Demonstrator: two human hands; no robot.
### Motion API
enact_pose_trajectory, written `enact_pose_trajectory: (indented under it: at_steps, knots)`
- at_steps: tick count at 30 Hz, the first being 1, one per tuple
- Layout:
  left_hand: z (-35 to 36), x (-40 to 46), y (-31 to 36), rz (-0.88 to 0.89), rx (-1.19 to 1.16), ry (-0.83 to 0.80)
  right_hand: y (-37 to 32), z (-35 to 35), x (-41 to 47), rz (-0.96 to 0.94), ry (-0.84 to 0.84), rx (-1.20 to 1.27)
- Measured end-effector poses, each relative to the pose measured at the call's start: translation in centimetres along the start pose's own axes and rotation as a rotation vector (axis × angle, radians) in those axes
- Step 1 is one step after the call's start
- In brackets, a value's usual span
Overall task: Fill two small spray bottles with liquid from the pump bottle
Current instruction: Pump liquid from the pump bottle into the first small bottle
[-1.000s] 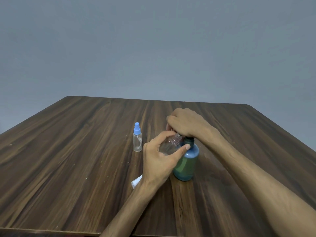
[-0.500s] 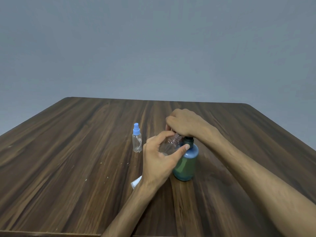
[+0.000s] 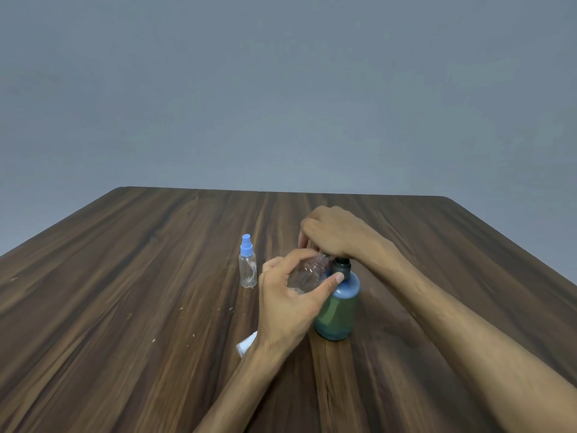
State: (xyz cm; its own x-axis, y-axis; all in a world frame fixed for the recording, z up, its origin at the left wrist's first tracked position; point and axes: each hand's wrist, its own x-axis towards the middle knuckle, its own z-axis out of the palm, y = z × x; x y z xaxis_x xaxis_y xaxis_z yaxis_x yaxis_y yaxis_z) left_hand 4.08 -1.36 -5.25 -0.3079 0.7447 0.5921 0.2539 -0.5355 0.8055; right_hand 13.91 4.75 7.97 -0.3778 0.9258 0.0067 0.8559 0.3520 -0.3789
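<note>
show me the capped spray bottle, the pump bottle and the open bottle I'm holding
capped spray bottle (image 3: 248,273): head view, clear body
pump bottle (image 3: 335,314): head view, green body
open bottle (image 3: 307,275): head view, clear shoulder

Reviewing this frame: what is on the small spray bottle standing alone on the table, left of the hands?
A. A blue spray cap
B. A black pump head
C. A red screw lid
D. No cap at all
A: the free-standing small spray bottle stands upright on the table with a blue spray cap fitted on its clear body, apart from both hands.
</note>
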Motion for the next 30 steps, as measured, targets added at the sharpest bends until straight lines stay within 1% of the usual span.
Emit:
enact_pose_trajectory:
  at_steps: [3, 7, 10, 15, 18, 23, 26, 30]
  knots:
    - [-0.13, 0.01, -0.09, -0.004, -0.002, 0.004, -0.08, 0.46, 0.16, -0.001, -0.013, -0.042]
    - [-0.09, -0.01, 0.31, 0.014, 0.004, 0.000, 0.17, -0.17, 0.29, -0.001, 0.027, 0.028]
    - [-0.05, -0.02, -0.10, 0.001, -0.003, 0.003, 0.00, 0.54, 0.32, -0.002, -0.020, -0.027]
    - [-0.08, 0.06, 0.08, 0.013, 0.013, 0.001, 0.41, -0.11, 0.52, -0.005, 0.040, 0.026]
    - [-0.12, 0.06, -0.22, 0.006, 0.021, -0.003, 0.21, 0.65, 0.46, -0.017, 0.003, -0.019]
    - [-0.18, -0.06, 0.23, 0.024, 0.021, -0.006, 0.44, -0.06, 0.52, -0.027, 0.056, 0.020]
    - [-0.16, -0.11, -0.16, 0.009, 0.019, -0.002, 0.21, 0.60, 0.47, -0.026, 0.015, -0.036]
    - [-0.12, -0.13, 0.10, 0.024, 0.033, -0.006, 0.52, 0.14, 0.40, -0.037, 0.056, -0.006]
